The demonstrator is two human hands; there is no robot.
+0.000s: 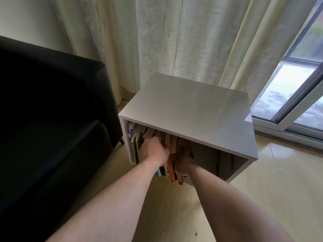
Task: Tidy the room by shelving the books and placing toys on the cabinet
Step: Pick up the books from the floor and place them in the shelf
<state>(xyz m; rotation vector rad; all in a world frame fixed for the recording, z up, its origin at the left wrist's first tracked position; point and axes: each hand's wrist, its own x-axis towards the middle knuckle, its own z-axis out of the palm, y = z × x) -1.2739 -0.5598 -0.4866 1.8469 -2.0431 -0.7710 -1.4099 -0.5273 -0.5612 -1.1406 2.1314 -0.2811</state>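
Observation:
A low white cabinet (192, 109) stands on the floor in front of the curtain, its open shelf facing me. Several books (170, 165) stand packed in the left half of the shelf, spines and page edges toward me, some leaning. My left hand (153, 151) is on the left side of a bunch of these books, fingers curled in among them. My right hand (184, 165), in shadow, holds the same bunch from the right, next to an orange spine. More books (133, 137) stand against the cabinet's left wall. The cabinet top carries nothing. No toys are in view.
A black sofa (52, 119) fills the left side, its arm close to the cabinet's left wall. Cream curtains (174, 41) hang behind the cabinet. A sliding glass door (288, 102) is at the right. Pale floor tiles (271, 180) lie around the cabinet.

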